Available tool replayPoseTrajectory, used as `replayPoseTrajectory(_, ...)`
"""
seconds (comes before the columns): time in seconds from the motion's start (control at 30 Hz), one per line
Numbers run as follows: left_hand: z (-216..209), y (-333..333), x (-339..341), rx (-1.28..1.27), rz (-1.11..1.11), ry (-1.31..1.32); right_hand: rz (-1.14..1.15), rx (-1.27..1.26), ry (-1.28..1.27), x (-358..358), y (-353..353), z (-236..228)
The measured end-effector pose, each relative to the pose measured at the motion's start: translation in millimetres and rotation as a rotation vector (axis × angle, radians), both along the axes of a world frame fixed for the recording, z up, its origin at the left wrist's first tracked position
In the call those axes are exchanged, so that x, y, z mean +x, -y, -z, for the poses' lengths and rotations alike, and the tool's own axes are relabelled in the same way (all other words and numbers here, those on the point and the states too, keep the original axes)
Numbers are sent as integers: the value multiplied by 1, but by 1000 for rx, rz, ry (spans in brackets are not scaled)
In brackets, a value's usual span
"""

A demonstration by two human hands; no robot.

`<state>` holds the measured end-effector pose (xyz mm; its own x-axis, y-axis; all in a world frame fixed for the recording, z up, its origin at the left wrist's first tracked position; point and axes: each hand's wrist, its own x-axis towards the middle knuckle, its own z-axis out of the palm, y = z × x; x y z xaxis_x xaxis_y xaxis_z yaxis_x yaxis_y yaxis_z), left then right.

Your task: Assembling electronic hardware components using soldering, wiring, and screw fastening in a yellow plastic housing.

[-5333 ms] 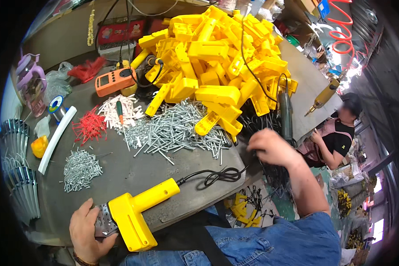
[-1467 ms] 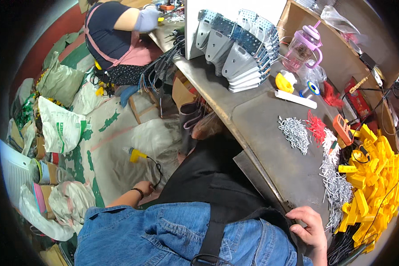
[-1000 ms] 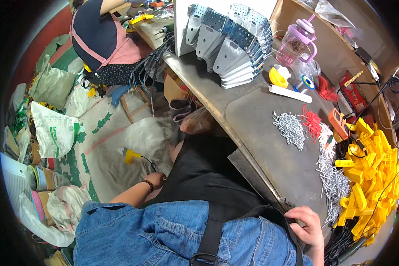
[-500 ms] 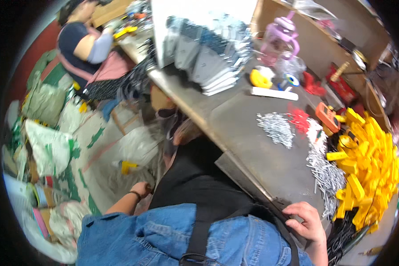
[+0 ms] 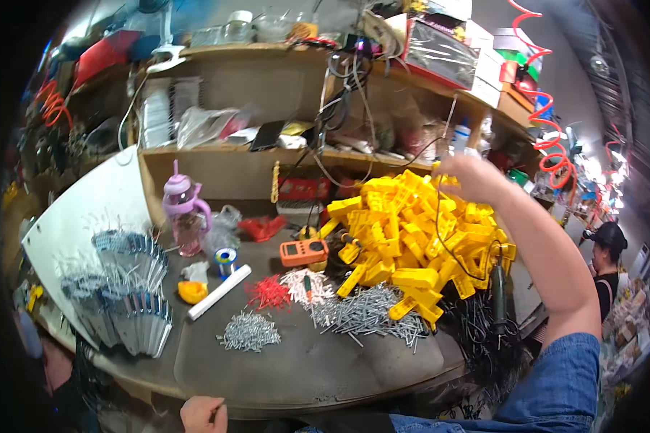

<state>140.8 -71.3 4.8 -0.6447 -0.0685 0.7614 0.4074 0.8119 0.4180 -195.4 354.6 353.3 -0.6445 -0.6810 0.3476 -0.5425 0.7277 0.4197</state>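
Observation:
My right hand (image 5: pixel 473 177) is raised at the back right, above the far side of a heap of yellow plastic housings (image 5: pixel 412 238). Its fingers are smeared by motion, beside a thin dark cable that loops down to an electric screwdriver (image 5: pixel 498 292) hanging at the right. Whether those fingers touch the cable I cannot tell. At the table's front edge, lower left, my left hand (image 5: pixel 204 415) is curled closed, with nothing visible in it. Long silver screws (image 5: pixel 375 314) lie before the housings, and a smaller pile of short screws (image 5: pixel 249 332) lies nearer the middle.
An orange multimeter (image 5: pixel 303 252), red small parts (image 5: pixel 269 292), a white tube (image 5: pixel 220 292) and a solder spool (image 5: pixel 226 263) lie mid-table. A lilac bottle (image 5: pixel 186 216) and stacked grey plates with wires (image 5: pixel 126 296) stand left. Black cables (image 5: pixel 484 346) hang right; a person (image 5: pixel 608 252) is beyond.
The view has swung from the left side to face the bench. My right hand has risen from the table edge to above the yellow heap; my left has come up to the front edge.

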Motion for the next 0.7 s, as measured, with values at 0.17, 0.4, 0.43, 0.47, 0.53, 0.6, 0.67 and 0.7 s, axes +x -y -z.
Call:
replayPoseTrajectory(0.17,1,4,-57,-117,-42,30,-51,-265,-297,-48,11,-82)
replayPoseTrajectory(0.4,7,7,-67,-72,-223,78,-48,-609,-268,-135,50,-113)
replayPoseTrajectory(0.43,9,8,-64,-58,-233,104,-87,-708,-179,-153,61,-111)
replayPoseTrajectory(0.47,12,9,-66,-69,-228,86,-24,-750,-142,-169,66,-113)
replayPoseTrajectory(0.53,14,11,-67,-71,-220,77,-8,-844,-138,-196,75,-110)
replayPoseTrajectory(0.6,14,13,-69,-94,-212,43,69,-888,-210,-217,86,-106)
replayPoseTrajectory(0.67,19,16,-72,-96,-199,28,10,-955,-207,-243,87,-106)
replayPoseTrajectory(0.7,22,17,-74,-96,-180,9,-45,-1020,-208,-254,86,-106)
